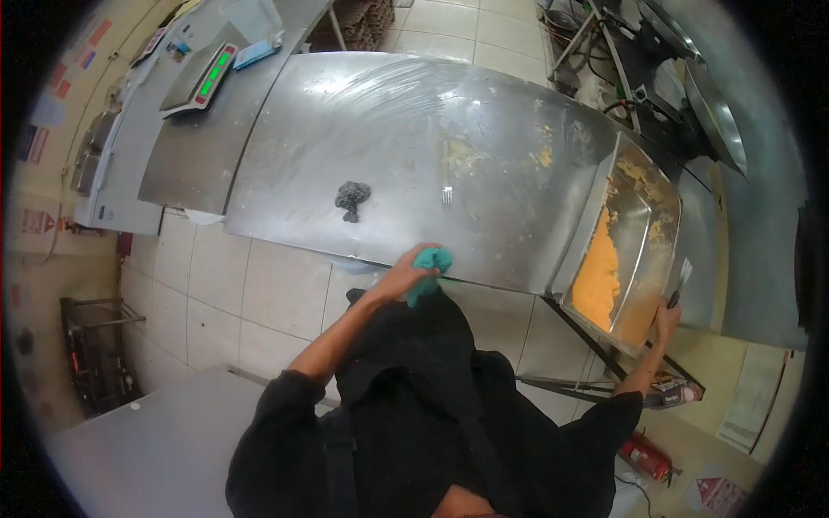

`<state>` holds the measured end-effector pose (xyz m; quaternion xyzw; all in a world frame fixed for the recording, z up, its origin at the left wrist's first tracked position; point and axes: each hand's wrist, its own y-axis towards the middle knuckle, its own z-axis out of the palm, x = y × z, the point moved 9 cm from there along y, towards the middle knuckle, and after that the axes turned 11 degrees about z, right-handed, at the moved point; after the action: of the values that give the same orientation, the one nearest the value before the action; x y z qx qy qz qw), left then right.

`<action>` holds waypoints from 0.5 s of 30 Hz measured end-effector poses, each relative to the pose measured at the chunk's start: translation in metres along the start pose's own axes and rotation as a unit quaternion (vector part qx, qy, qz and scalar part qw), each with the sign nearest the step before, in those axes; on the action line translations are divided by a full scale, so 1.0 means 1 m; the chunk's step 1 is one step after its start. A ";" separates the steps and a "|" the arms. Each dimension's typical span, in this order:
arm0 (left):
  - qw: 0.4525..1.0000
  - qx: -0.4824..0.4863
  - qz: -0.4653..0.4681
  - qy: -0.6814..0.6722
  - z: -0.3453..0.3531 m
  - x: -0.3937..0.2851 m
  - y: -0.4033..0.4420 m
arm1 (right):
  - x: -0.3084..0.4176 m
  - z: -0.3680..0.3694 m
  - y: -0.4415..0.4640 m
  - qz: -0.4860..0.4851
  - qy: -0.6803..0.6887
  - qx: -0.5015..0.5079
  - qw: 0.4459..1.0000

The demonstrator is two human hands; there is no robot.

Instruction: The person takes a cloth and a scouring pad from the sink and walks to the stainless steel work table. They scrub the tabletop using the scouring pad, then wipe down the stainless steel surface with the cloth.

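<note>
My left hand (404,278) is closed around a crumpled green cloth (432,261) at the front edge of the steel table (294,164). On the far right, my right hand (667,321) grips the dark handle of a flat-bladed spatula (684,274), its pale blade pointing away from me. That hand is beside the near right corner of a deep metal tray (646,220). Orange crumbly food (598,278) covers the tray's left side and near end, with smears on its far walls. A dark wire scourer (352,198) lies on the table, left of a small fork-shaped item (446,195).
Yellowish residue (458,154) and wet streaks mark the tabletop. A digital scale (200,79) with green digits stands at the far left. Woks (715,116) sit at the back right. A fire extinguisher (648,457) is low on the right, near the table's dark legs.
</note>
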<state>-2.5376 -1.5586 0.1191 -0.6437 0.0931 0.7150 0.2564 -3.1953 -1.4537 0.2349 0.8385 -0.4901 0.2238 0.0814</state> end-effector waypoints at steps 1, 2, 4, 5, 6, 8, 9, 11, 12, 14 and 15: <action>1.000 -0.027 -0.003 -0.002 -0.010 0.004 -0.001 | -0.004 0.000 0.006 0.005 0.000 -0.002 1.000; 1.000 -0.022 -0.004 0.000 -0.013 0.008 -0.003 | -0.010 -0.001 0.013 0.019 -0.031 -0.021 0.999; 0.994 -0.094 0.011 -0.059 -0.028 0.004 -0.010 | -0.006 -0.004 0.010 0.036 -0.063 -0.040 0.997; 0.991 -0.115 0.005 -0.070 -0.034 0.005 -0.015 | 0.006 0.003 0.005 -0.017 -0.064 -0.020 0.998; 0.991 -0.113 0.006 -0.070 -0.037 0.005 -0.018 | 0.022 0.008 -0.004 -0.071 -0.064 -0.001 0.995; 0.981 -0.159 0.017 -0.110 -0.052 0.007 -0.026 | 0.037 0.028 -0.013 -0.076 -0.137 0.055 0.986; 0.978 -0.178 0.026 -0.109 -0.058 0.003 -0.031 | 0.038 0.041 -0.016 -0.082 -0.209 0.113 0.968; 0.971 -0.196 0.033 -0.131 -0.070 0.002 -0.041 | 0.037 0.054 -0.013 -0.088 -0.244 0.119 0.958; 0.964 -0.215 0.038 -0.152 -0.078 0.002 -0.047 | 0.034 0.068 -0.012 -0.094 -0.278 0.128 0.947; 0.960 -0.229 0.041 -0.158 -0.090 -0.006 -0.060 | 0.026 0.086 -0.004 -0.112 -0.275 0.117 0.948; 0.951 -0.248 0.047 -0.178 -0.099 -0.006 -0.066 | 0.021 0.095 -0.002 -0.110 -0.294 0.130 0.941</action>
<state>-2.4190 -1.5495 0.1228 -0.5444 -0.1042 0.8296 0.0671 -3.1566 -1.5024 0.1608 0.9190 -0.3633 0.0189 -0.1519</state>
